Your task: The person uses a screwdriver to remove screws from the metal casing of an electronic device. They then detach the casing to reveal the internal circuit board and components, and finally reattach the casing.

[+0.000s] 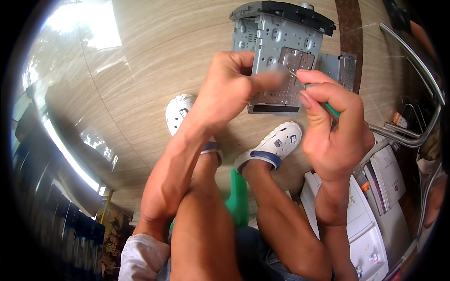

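A grey metal car stereo unit point(287, 35) with a black front panel along its far edge is in front of me, its perforated side facing up. My left hand point(227, 91) grips the unit's left side. Its thumb lies over the metal face, blurred, near a square recessed plate. In my right hand point(338, 124) is a screwdriver with a green handle point(332, 110), pinched between thumb and fingers. The thin shaft points at the recessed plate, close to my left thumb. Whether the tip sits in a screw I cannot make out.
A perforated grey metal piece point(347, 70) lies on the tiled floor right of the unit. White clogs point(280, 143) are on my feet. Between my legs shows a green stool point(239, 201). A chrome chair frame point(415, 51) and a white drawer cabinet point(363, 218) stand at right.
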The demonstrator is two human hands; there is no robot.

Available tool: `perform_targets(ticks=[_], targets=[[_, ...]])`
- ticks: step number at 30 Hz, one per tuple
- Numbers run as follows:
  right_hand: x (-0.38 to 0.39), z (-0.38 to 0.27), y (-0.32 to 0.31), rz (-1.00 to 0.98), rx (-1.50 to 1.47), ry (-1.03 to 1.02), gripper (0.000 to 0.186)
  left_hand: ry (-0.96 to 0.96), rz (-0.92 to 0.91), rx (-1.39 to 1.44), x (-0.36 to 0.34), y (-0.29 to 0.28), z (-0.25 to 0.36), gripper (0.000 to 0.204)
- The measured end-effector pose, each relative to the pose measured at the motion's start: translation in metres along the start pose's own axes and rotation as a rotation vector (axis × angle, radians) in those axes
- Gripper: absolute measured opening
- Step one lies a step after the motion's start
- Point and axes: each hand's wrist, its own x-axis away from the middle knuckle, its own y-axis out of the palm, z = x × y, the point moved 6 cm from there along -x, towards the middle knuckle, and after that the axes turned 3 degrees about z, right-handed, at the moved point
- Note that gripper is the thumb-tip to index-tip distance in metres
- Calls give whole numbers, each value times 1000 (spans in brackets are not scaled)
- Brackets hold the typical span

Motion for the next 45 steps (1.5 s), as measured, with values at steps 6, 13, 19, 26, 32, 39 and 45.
perform_targets(ticks=[6, 13, 19, 26, 32, 39, 45], targets=[[-5, 3, 0, 1, 102, 121, 24, 9, -31, 2, 1, -5, -2, 18], [-2, 3, 6, 91, 77, -31, 39, 24, -76, 45, 2, -3, -3, 20], [4, 10, 4, 18, 90, -99, 51, 9, -84, 110, 5, -3, -5, 21], [2, 4, 7, -48, -113, -7, 40, -26, -92, 129, 4, -9, -14, 27], [5, 4, 2, 41, 0, -121, 31, -32, -52, 118, 0, -6, -15, 44], [9, 5, 4, 1, -6, -29, 13, 14, -7, 81, -4, -9, -21, 62], [4, 5, 5, 100, -35, -29, 30, 21, -4, 38, -5, -15, -25, 65]])
